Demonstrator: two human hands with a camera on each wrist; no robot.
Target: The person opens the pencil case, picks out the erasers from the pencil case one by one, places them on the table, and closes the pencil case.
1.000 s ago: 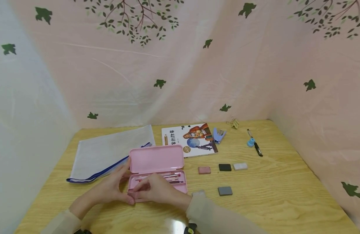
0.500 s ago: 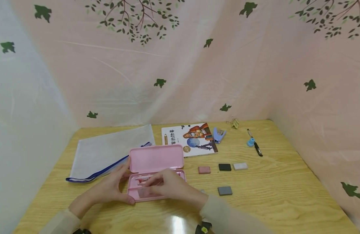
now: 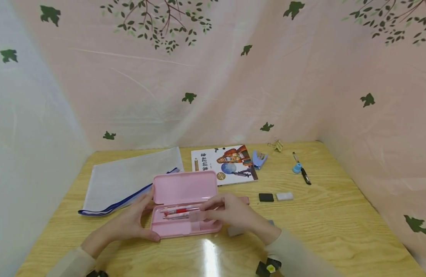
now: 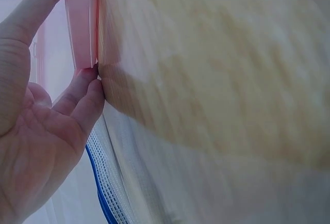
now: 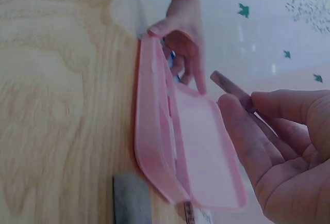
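Note:
The pink pencil case [image 3: 171,230] lies with its lid [image 3: 185,187] raised, and several pens [image 3: 181,211] sit in its rear compartment. My left hand [image 3: 130,220] holds the case at its left end, thumb at the front corner and fingers by the lid. In the left wrist view, the fingertips [image 4: 88,97] touch the pink edge. Thumb and fingers of my right hand [image 3: 235,211] pinch a small flat eraser [image 5: 229,85], brownish in the right wrist view, over the right part of the case.
Erasers lie to the right: black [image 3: 266,197], white [image 3: 284,196], a pink one [image 3: 245,200] and greyish ones [image 3: 235,231] partly behind the right hand and forearm. Farther back are a mesh zip bag [image 3: 130,181], a book [image 3: 230,169], a stapler [image 3: 258,159], a binder clip [image 3: 277,146] and a pen [image 3: 305,176].
My right hand has moved right, carrying the eraser from the left end of the front compartment toward the case's right side. The left hand keeps its place on the case.

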